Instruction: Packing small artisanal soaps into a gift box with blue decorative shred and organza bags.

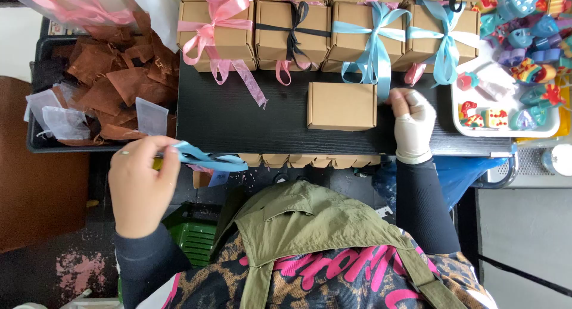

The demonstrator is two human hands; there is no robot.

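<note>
A black table (238, 121) spans the middle of the view; along its far edge stands a row of brown cardboard boxes tied with bows, among them a pink-ribboned box (215, 36), a black-ribboned box (292, 32) and two blue-ribboned boxes (369, 35); to the left a dark bin (36, 143) holds brown suede pouches (116, 77) and small sheer white bags (62, 121); to the right a white tray (506, 129) carries bright little figurines (527, 29). Near the front of the table sits a plain untied box (341, 106), lid closed, lying flat; the right hand (413, 121), in a pale fingerless wrap, rests just beside the box's right edge, its fingers curled inward and pressed together, whether on anything I cannot tell; the left hand (140, 184) hovers off the table's left front corner, thumb and fingertips pinching a light blue ribbon (208, 159) that trails rightward along the table edge.
</note>
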